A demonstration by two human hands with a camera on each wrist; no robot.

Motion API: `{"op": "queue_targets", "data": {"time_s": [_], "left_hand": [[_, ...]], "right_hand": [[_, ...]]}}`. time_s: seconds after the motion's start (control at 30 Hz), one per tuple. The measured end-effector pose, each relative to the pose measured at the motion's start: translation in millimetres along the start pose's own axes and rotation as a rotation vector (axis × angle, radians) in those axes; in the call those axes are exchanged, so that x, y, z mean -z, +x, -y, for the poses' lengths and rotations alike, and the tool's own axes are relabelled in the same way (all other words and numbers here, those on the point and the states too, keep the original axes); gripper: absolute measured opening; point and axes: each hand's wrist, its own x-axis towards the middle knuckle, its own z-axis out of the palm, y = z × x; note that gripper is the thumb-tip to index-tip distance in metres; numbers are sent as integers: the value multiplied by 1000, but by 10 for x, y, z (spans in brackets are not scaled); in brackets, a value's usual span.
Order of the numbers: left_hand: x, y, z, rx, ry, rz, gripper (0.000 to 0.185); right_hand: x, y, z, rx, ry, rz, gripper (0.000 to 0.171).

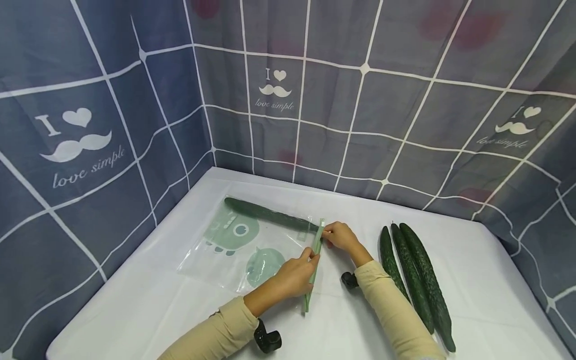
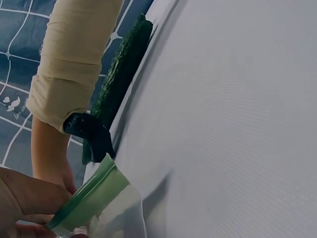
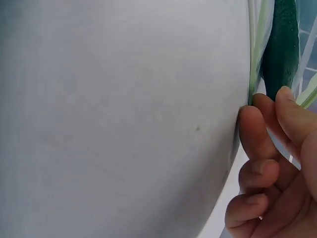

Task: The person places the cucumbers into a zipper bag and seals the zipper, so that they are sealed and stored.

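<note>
My left hand (image 1: 294, 276) pinches the green zip strip (image 1: 314, 265) of the plastic bag (image 1: 234, 250) about midway along its length, thumb and fingers closed on it from either side. My right hand (image 1: 340, 236) pinches the far end of the same strip, fingertips (image 3: 253, 130) curled tight against the edge where the strip meets the white table (image 1: 472, 270). Neither hand has anything else in it.

The bag lies flat on the table in front of me, its mouth turned toward my hands, and one cucumber (image 1: 270, 215) is inside it along the far edge, its tip close to my right fingers. I judge the bag to be thin, limp and slick: it will crumple and slide on the cloth if I take it by the clear film, so the stiffer zip strip is the place to grip, with one hand steadying while the other works along it. The cucumber inside is firm and gives the bag most of its weight, so I expect it to roll toward whichever end drops if the bag is lifted by one corner.

Three more cucumbers (image 1: 416, 280) lie side by side on the table just to the right of my right forearm, clear of the bag
</note>
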Motion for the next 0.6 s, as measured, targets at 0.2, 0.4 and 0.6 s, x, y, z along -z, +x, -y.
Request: {"op": "queue_targets", "data": {"time_s": [0.2,0.4,0.6], "left_hand": [[-39,11,-28,9,-60,17,70],[10,71,-4,-2,-89,1,72],[16,53,26,12,-114,-1,73]], "right_hand": [[42,-213,-48,-39,82,43,22],[295,-654,-53,-96,6,113,47],[511,-1286,-123,-124,-22,46,62]]}}
